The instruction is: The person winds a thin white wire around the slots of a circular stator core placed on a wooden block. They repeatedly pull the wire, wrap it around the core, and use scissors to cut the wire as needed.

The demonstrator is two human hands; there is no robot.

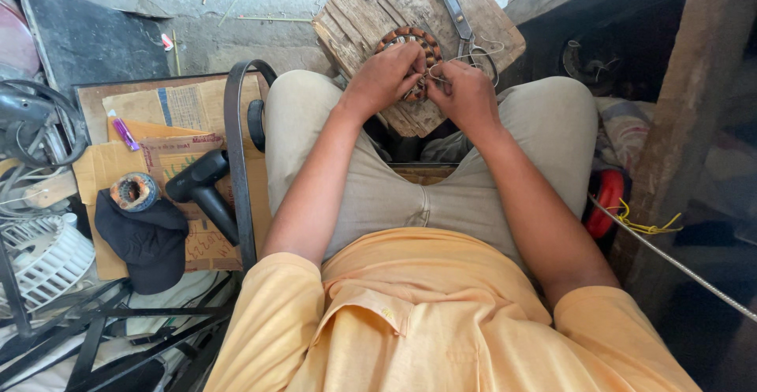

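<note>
A round motor stator with copper-coloured windings [410, 39] rests on a worn wooden board [371, 5] in front of my knees. My left hand [384, 75] lies over the stator's left side, fingers curled on it. Beside it, my right hand [467, 92] pinches a thin pale thread or wire at the stator's right edge. Most of the stator is hidden under both hands.
Long scissors [461, 20] lie on the board's right part. On cardboard [189, 108] to my left sit a black heat gun [201, 187], a second wound stator [135, 192], a black cap [150, 242] and a rubber belt [234, 140]. A white fan grille [39, 258] stands at far left.
</note>
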